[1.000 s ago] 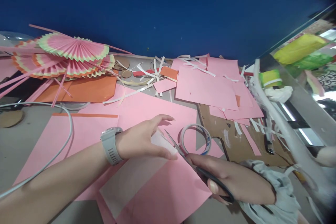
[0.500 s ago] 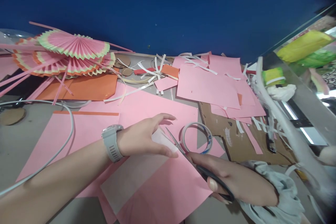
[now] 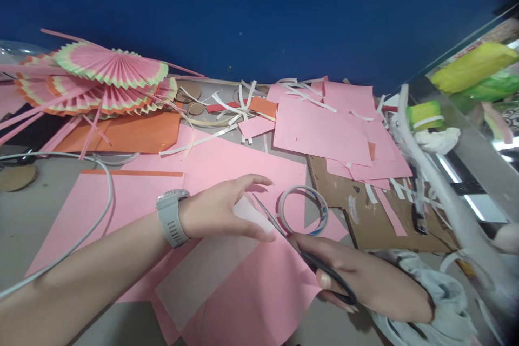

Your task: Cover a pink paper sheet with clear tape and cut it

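My right hand grips black-handled scissors, whose blades point up-left into a folded pink paper sheet lying in front of me. My left hand, with a grey watch on the wrist, pinches the sheet's upper edge beside the blades, thumb below and fingers above. The paper's pale underside shows between my hands. A roll of clear tape lies just beyond the scissor tips.
Pleated pink paper fans are piled at the back left over orange paper. More pink sheets, paper strips and brown cardboard lie to the right. A grey cable curves at the left. A blue wall stands behind.
The scissors and my right hand have crept a little up-left along the paper. My left hand stays on the sheet's edge.
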Demonstrator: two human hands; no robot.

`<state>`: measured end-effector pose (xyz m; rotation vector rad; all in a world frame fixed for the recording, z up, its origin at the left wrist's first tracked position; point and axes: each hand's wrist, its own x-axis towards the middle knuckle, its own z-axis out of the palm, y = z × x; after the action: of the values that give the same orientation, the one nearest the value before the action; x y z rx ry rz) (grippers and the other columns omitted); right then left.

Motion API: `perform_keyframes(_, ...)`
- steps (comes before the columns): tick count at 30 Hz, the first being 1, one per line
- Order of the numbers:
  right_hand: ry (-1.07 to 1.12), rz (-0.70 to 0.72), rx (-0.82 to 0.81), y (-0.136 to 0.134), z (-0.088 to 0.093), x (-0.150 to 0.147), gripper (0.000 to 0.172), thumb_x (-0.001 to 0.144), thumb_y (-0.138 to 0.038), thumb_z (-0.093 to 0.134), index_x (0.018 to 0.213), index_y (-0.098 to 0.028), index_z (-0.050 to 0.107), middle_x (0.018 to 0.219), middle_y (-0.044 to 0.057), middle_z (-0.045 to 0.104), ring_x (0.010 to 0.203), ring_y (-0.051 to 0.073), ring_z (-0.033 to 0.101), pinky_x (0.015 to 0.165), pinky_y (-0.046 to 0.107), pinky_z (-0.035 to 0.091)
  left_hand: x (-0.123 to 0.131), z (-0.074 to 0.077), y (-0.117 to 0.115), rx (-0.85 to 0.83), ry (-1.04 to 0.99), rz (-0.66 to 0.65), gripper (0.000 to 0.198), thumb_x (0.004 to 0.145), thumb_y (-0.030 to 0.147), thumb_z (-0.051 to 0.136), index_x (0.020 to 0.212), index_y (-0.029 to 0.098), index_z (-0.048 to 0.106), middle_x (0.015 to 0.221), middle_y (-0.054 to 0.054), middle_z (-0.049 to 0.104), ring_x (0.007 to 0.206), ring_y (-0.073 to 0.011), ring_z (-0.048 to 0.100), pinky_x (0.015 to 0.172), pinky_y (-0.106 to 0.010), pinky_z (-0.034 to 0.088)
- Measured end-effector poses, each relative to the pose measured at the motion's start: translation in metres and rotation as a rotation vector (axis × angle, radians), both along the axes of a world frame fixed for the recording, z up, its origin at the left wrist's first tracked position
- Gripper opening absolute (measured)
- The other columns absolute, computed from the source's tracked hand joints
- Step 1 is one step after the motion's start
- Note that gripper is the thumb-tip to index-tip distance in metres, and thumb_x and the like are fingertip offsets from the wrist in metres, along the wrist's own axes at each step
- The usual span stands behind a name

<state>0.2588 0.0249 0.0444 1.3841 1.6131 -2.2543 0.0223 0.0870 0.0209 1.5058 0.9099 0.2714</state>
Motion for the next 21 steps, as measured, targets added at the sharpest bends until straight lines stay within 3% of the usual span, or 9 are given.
perform_keyframes(8,-0.044,0.099,0.047,0.003,0.005,-0.002,0.042,0.083,-0.059,0.044,0.089,-0.017,0.046,0.062,-0.006,0.038,0.048,0.006,0.034,0.047,0.020,0.031,0.000,-0.001,-0.001,-0.005,-0.023,0.011,0.077,0.058,0.040,0.080,0.125,0.024,0.045,0.131,-0.009,0.051,0.118,-0.0313,0.049,0.096,-0.043,0.036)
perform_keyframes(15,-0.106,-0.082,0.072,-0.014,-0.002,-0.002,0.036,0.083,-0.055,0.047,0.084,-0.019,0.045,0.069,-0.004,0.042,0.050,0.006,0.033,0.047,0.021,0.032,-0.001,-0.002,0.000,0.027,-0.032,-0.016,0.076,0.059,0.039,0.079,0.125,0.024,0.045,0.132,-0.011,0.050,0.116,-0.0305,0.050,0.094,-0.042,0.037)
perform_keyframes(21,-0.181,-0.085,0.082,-0.016,0.001,-0.004,0.035,0.083,-0.055,0.047,0.083,-0.020,0.047,0.073,-0.002,0.045,0.055,0.008,0.035,0.050,0.021,0.035,0.000,0.000,0.000,0.032,-0.004,-0.024,0.075,0.059,0.037,0.080,0.125,0.024,0.045,0.131,-0.008,0.051,0.114,-0.0285,0.052,0.093,-0.040,0.038)
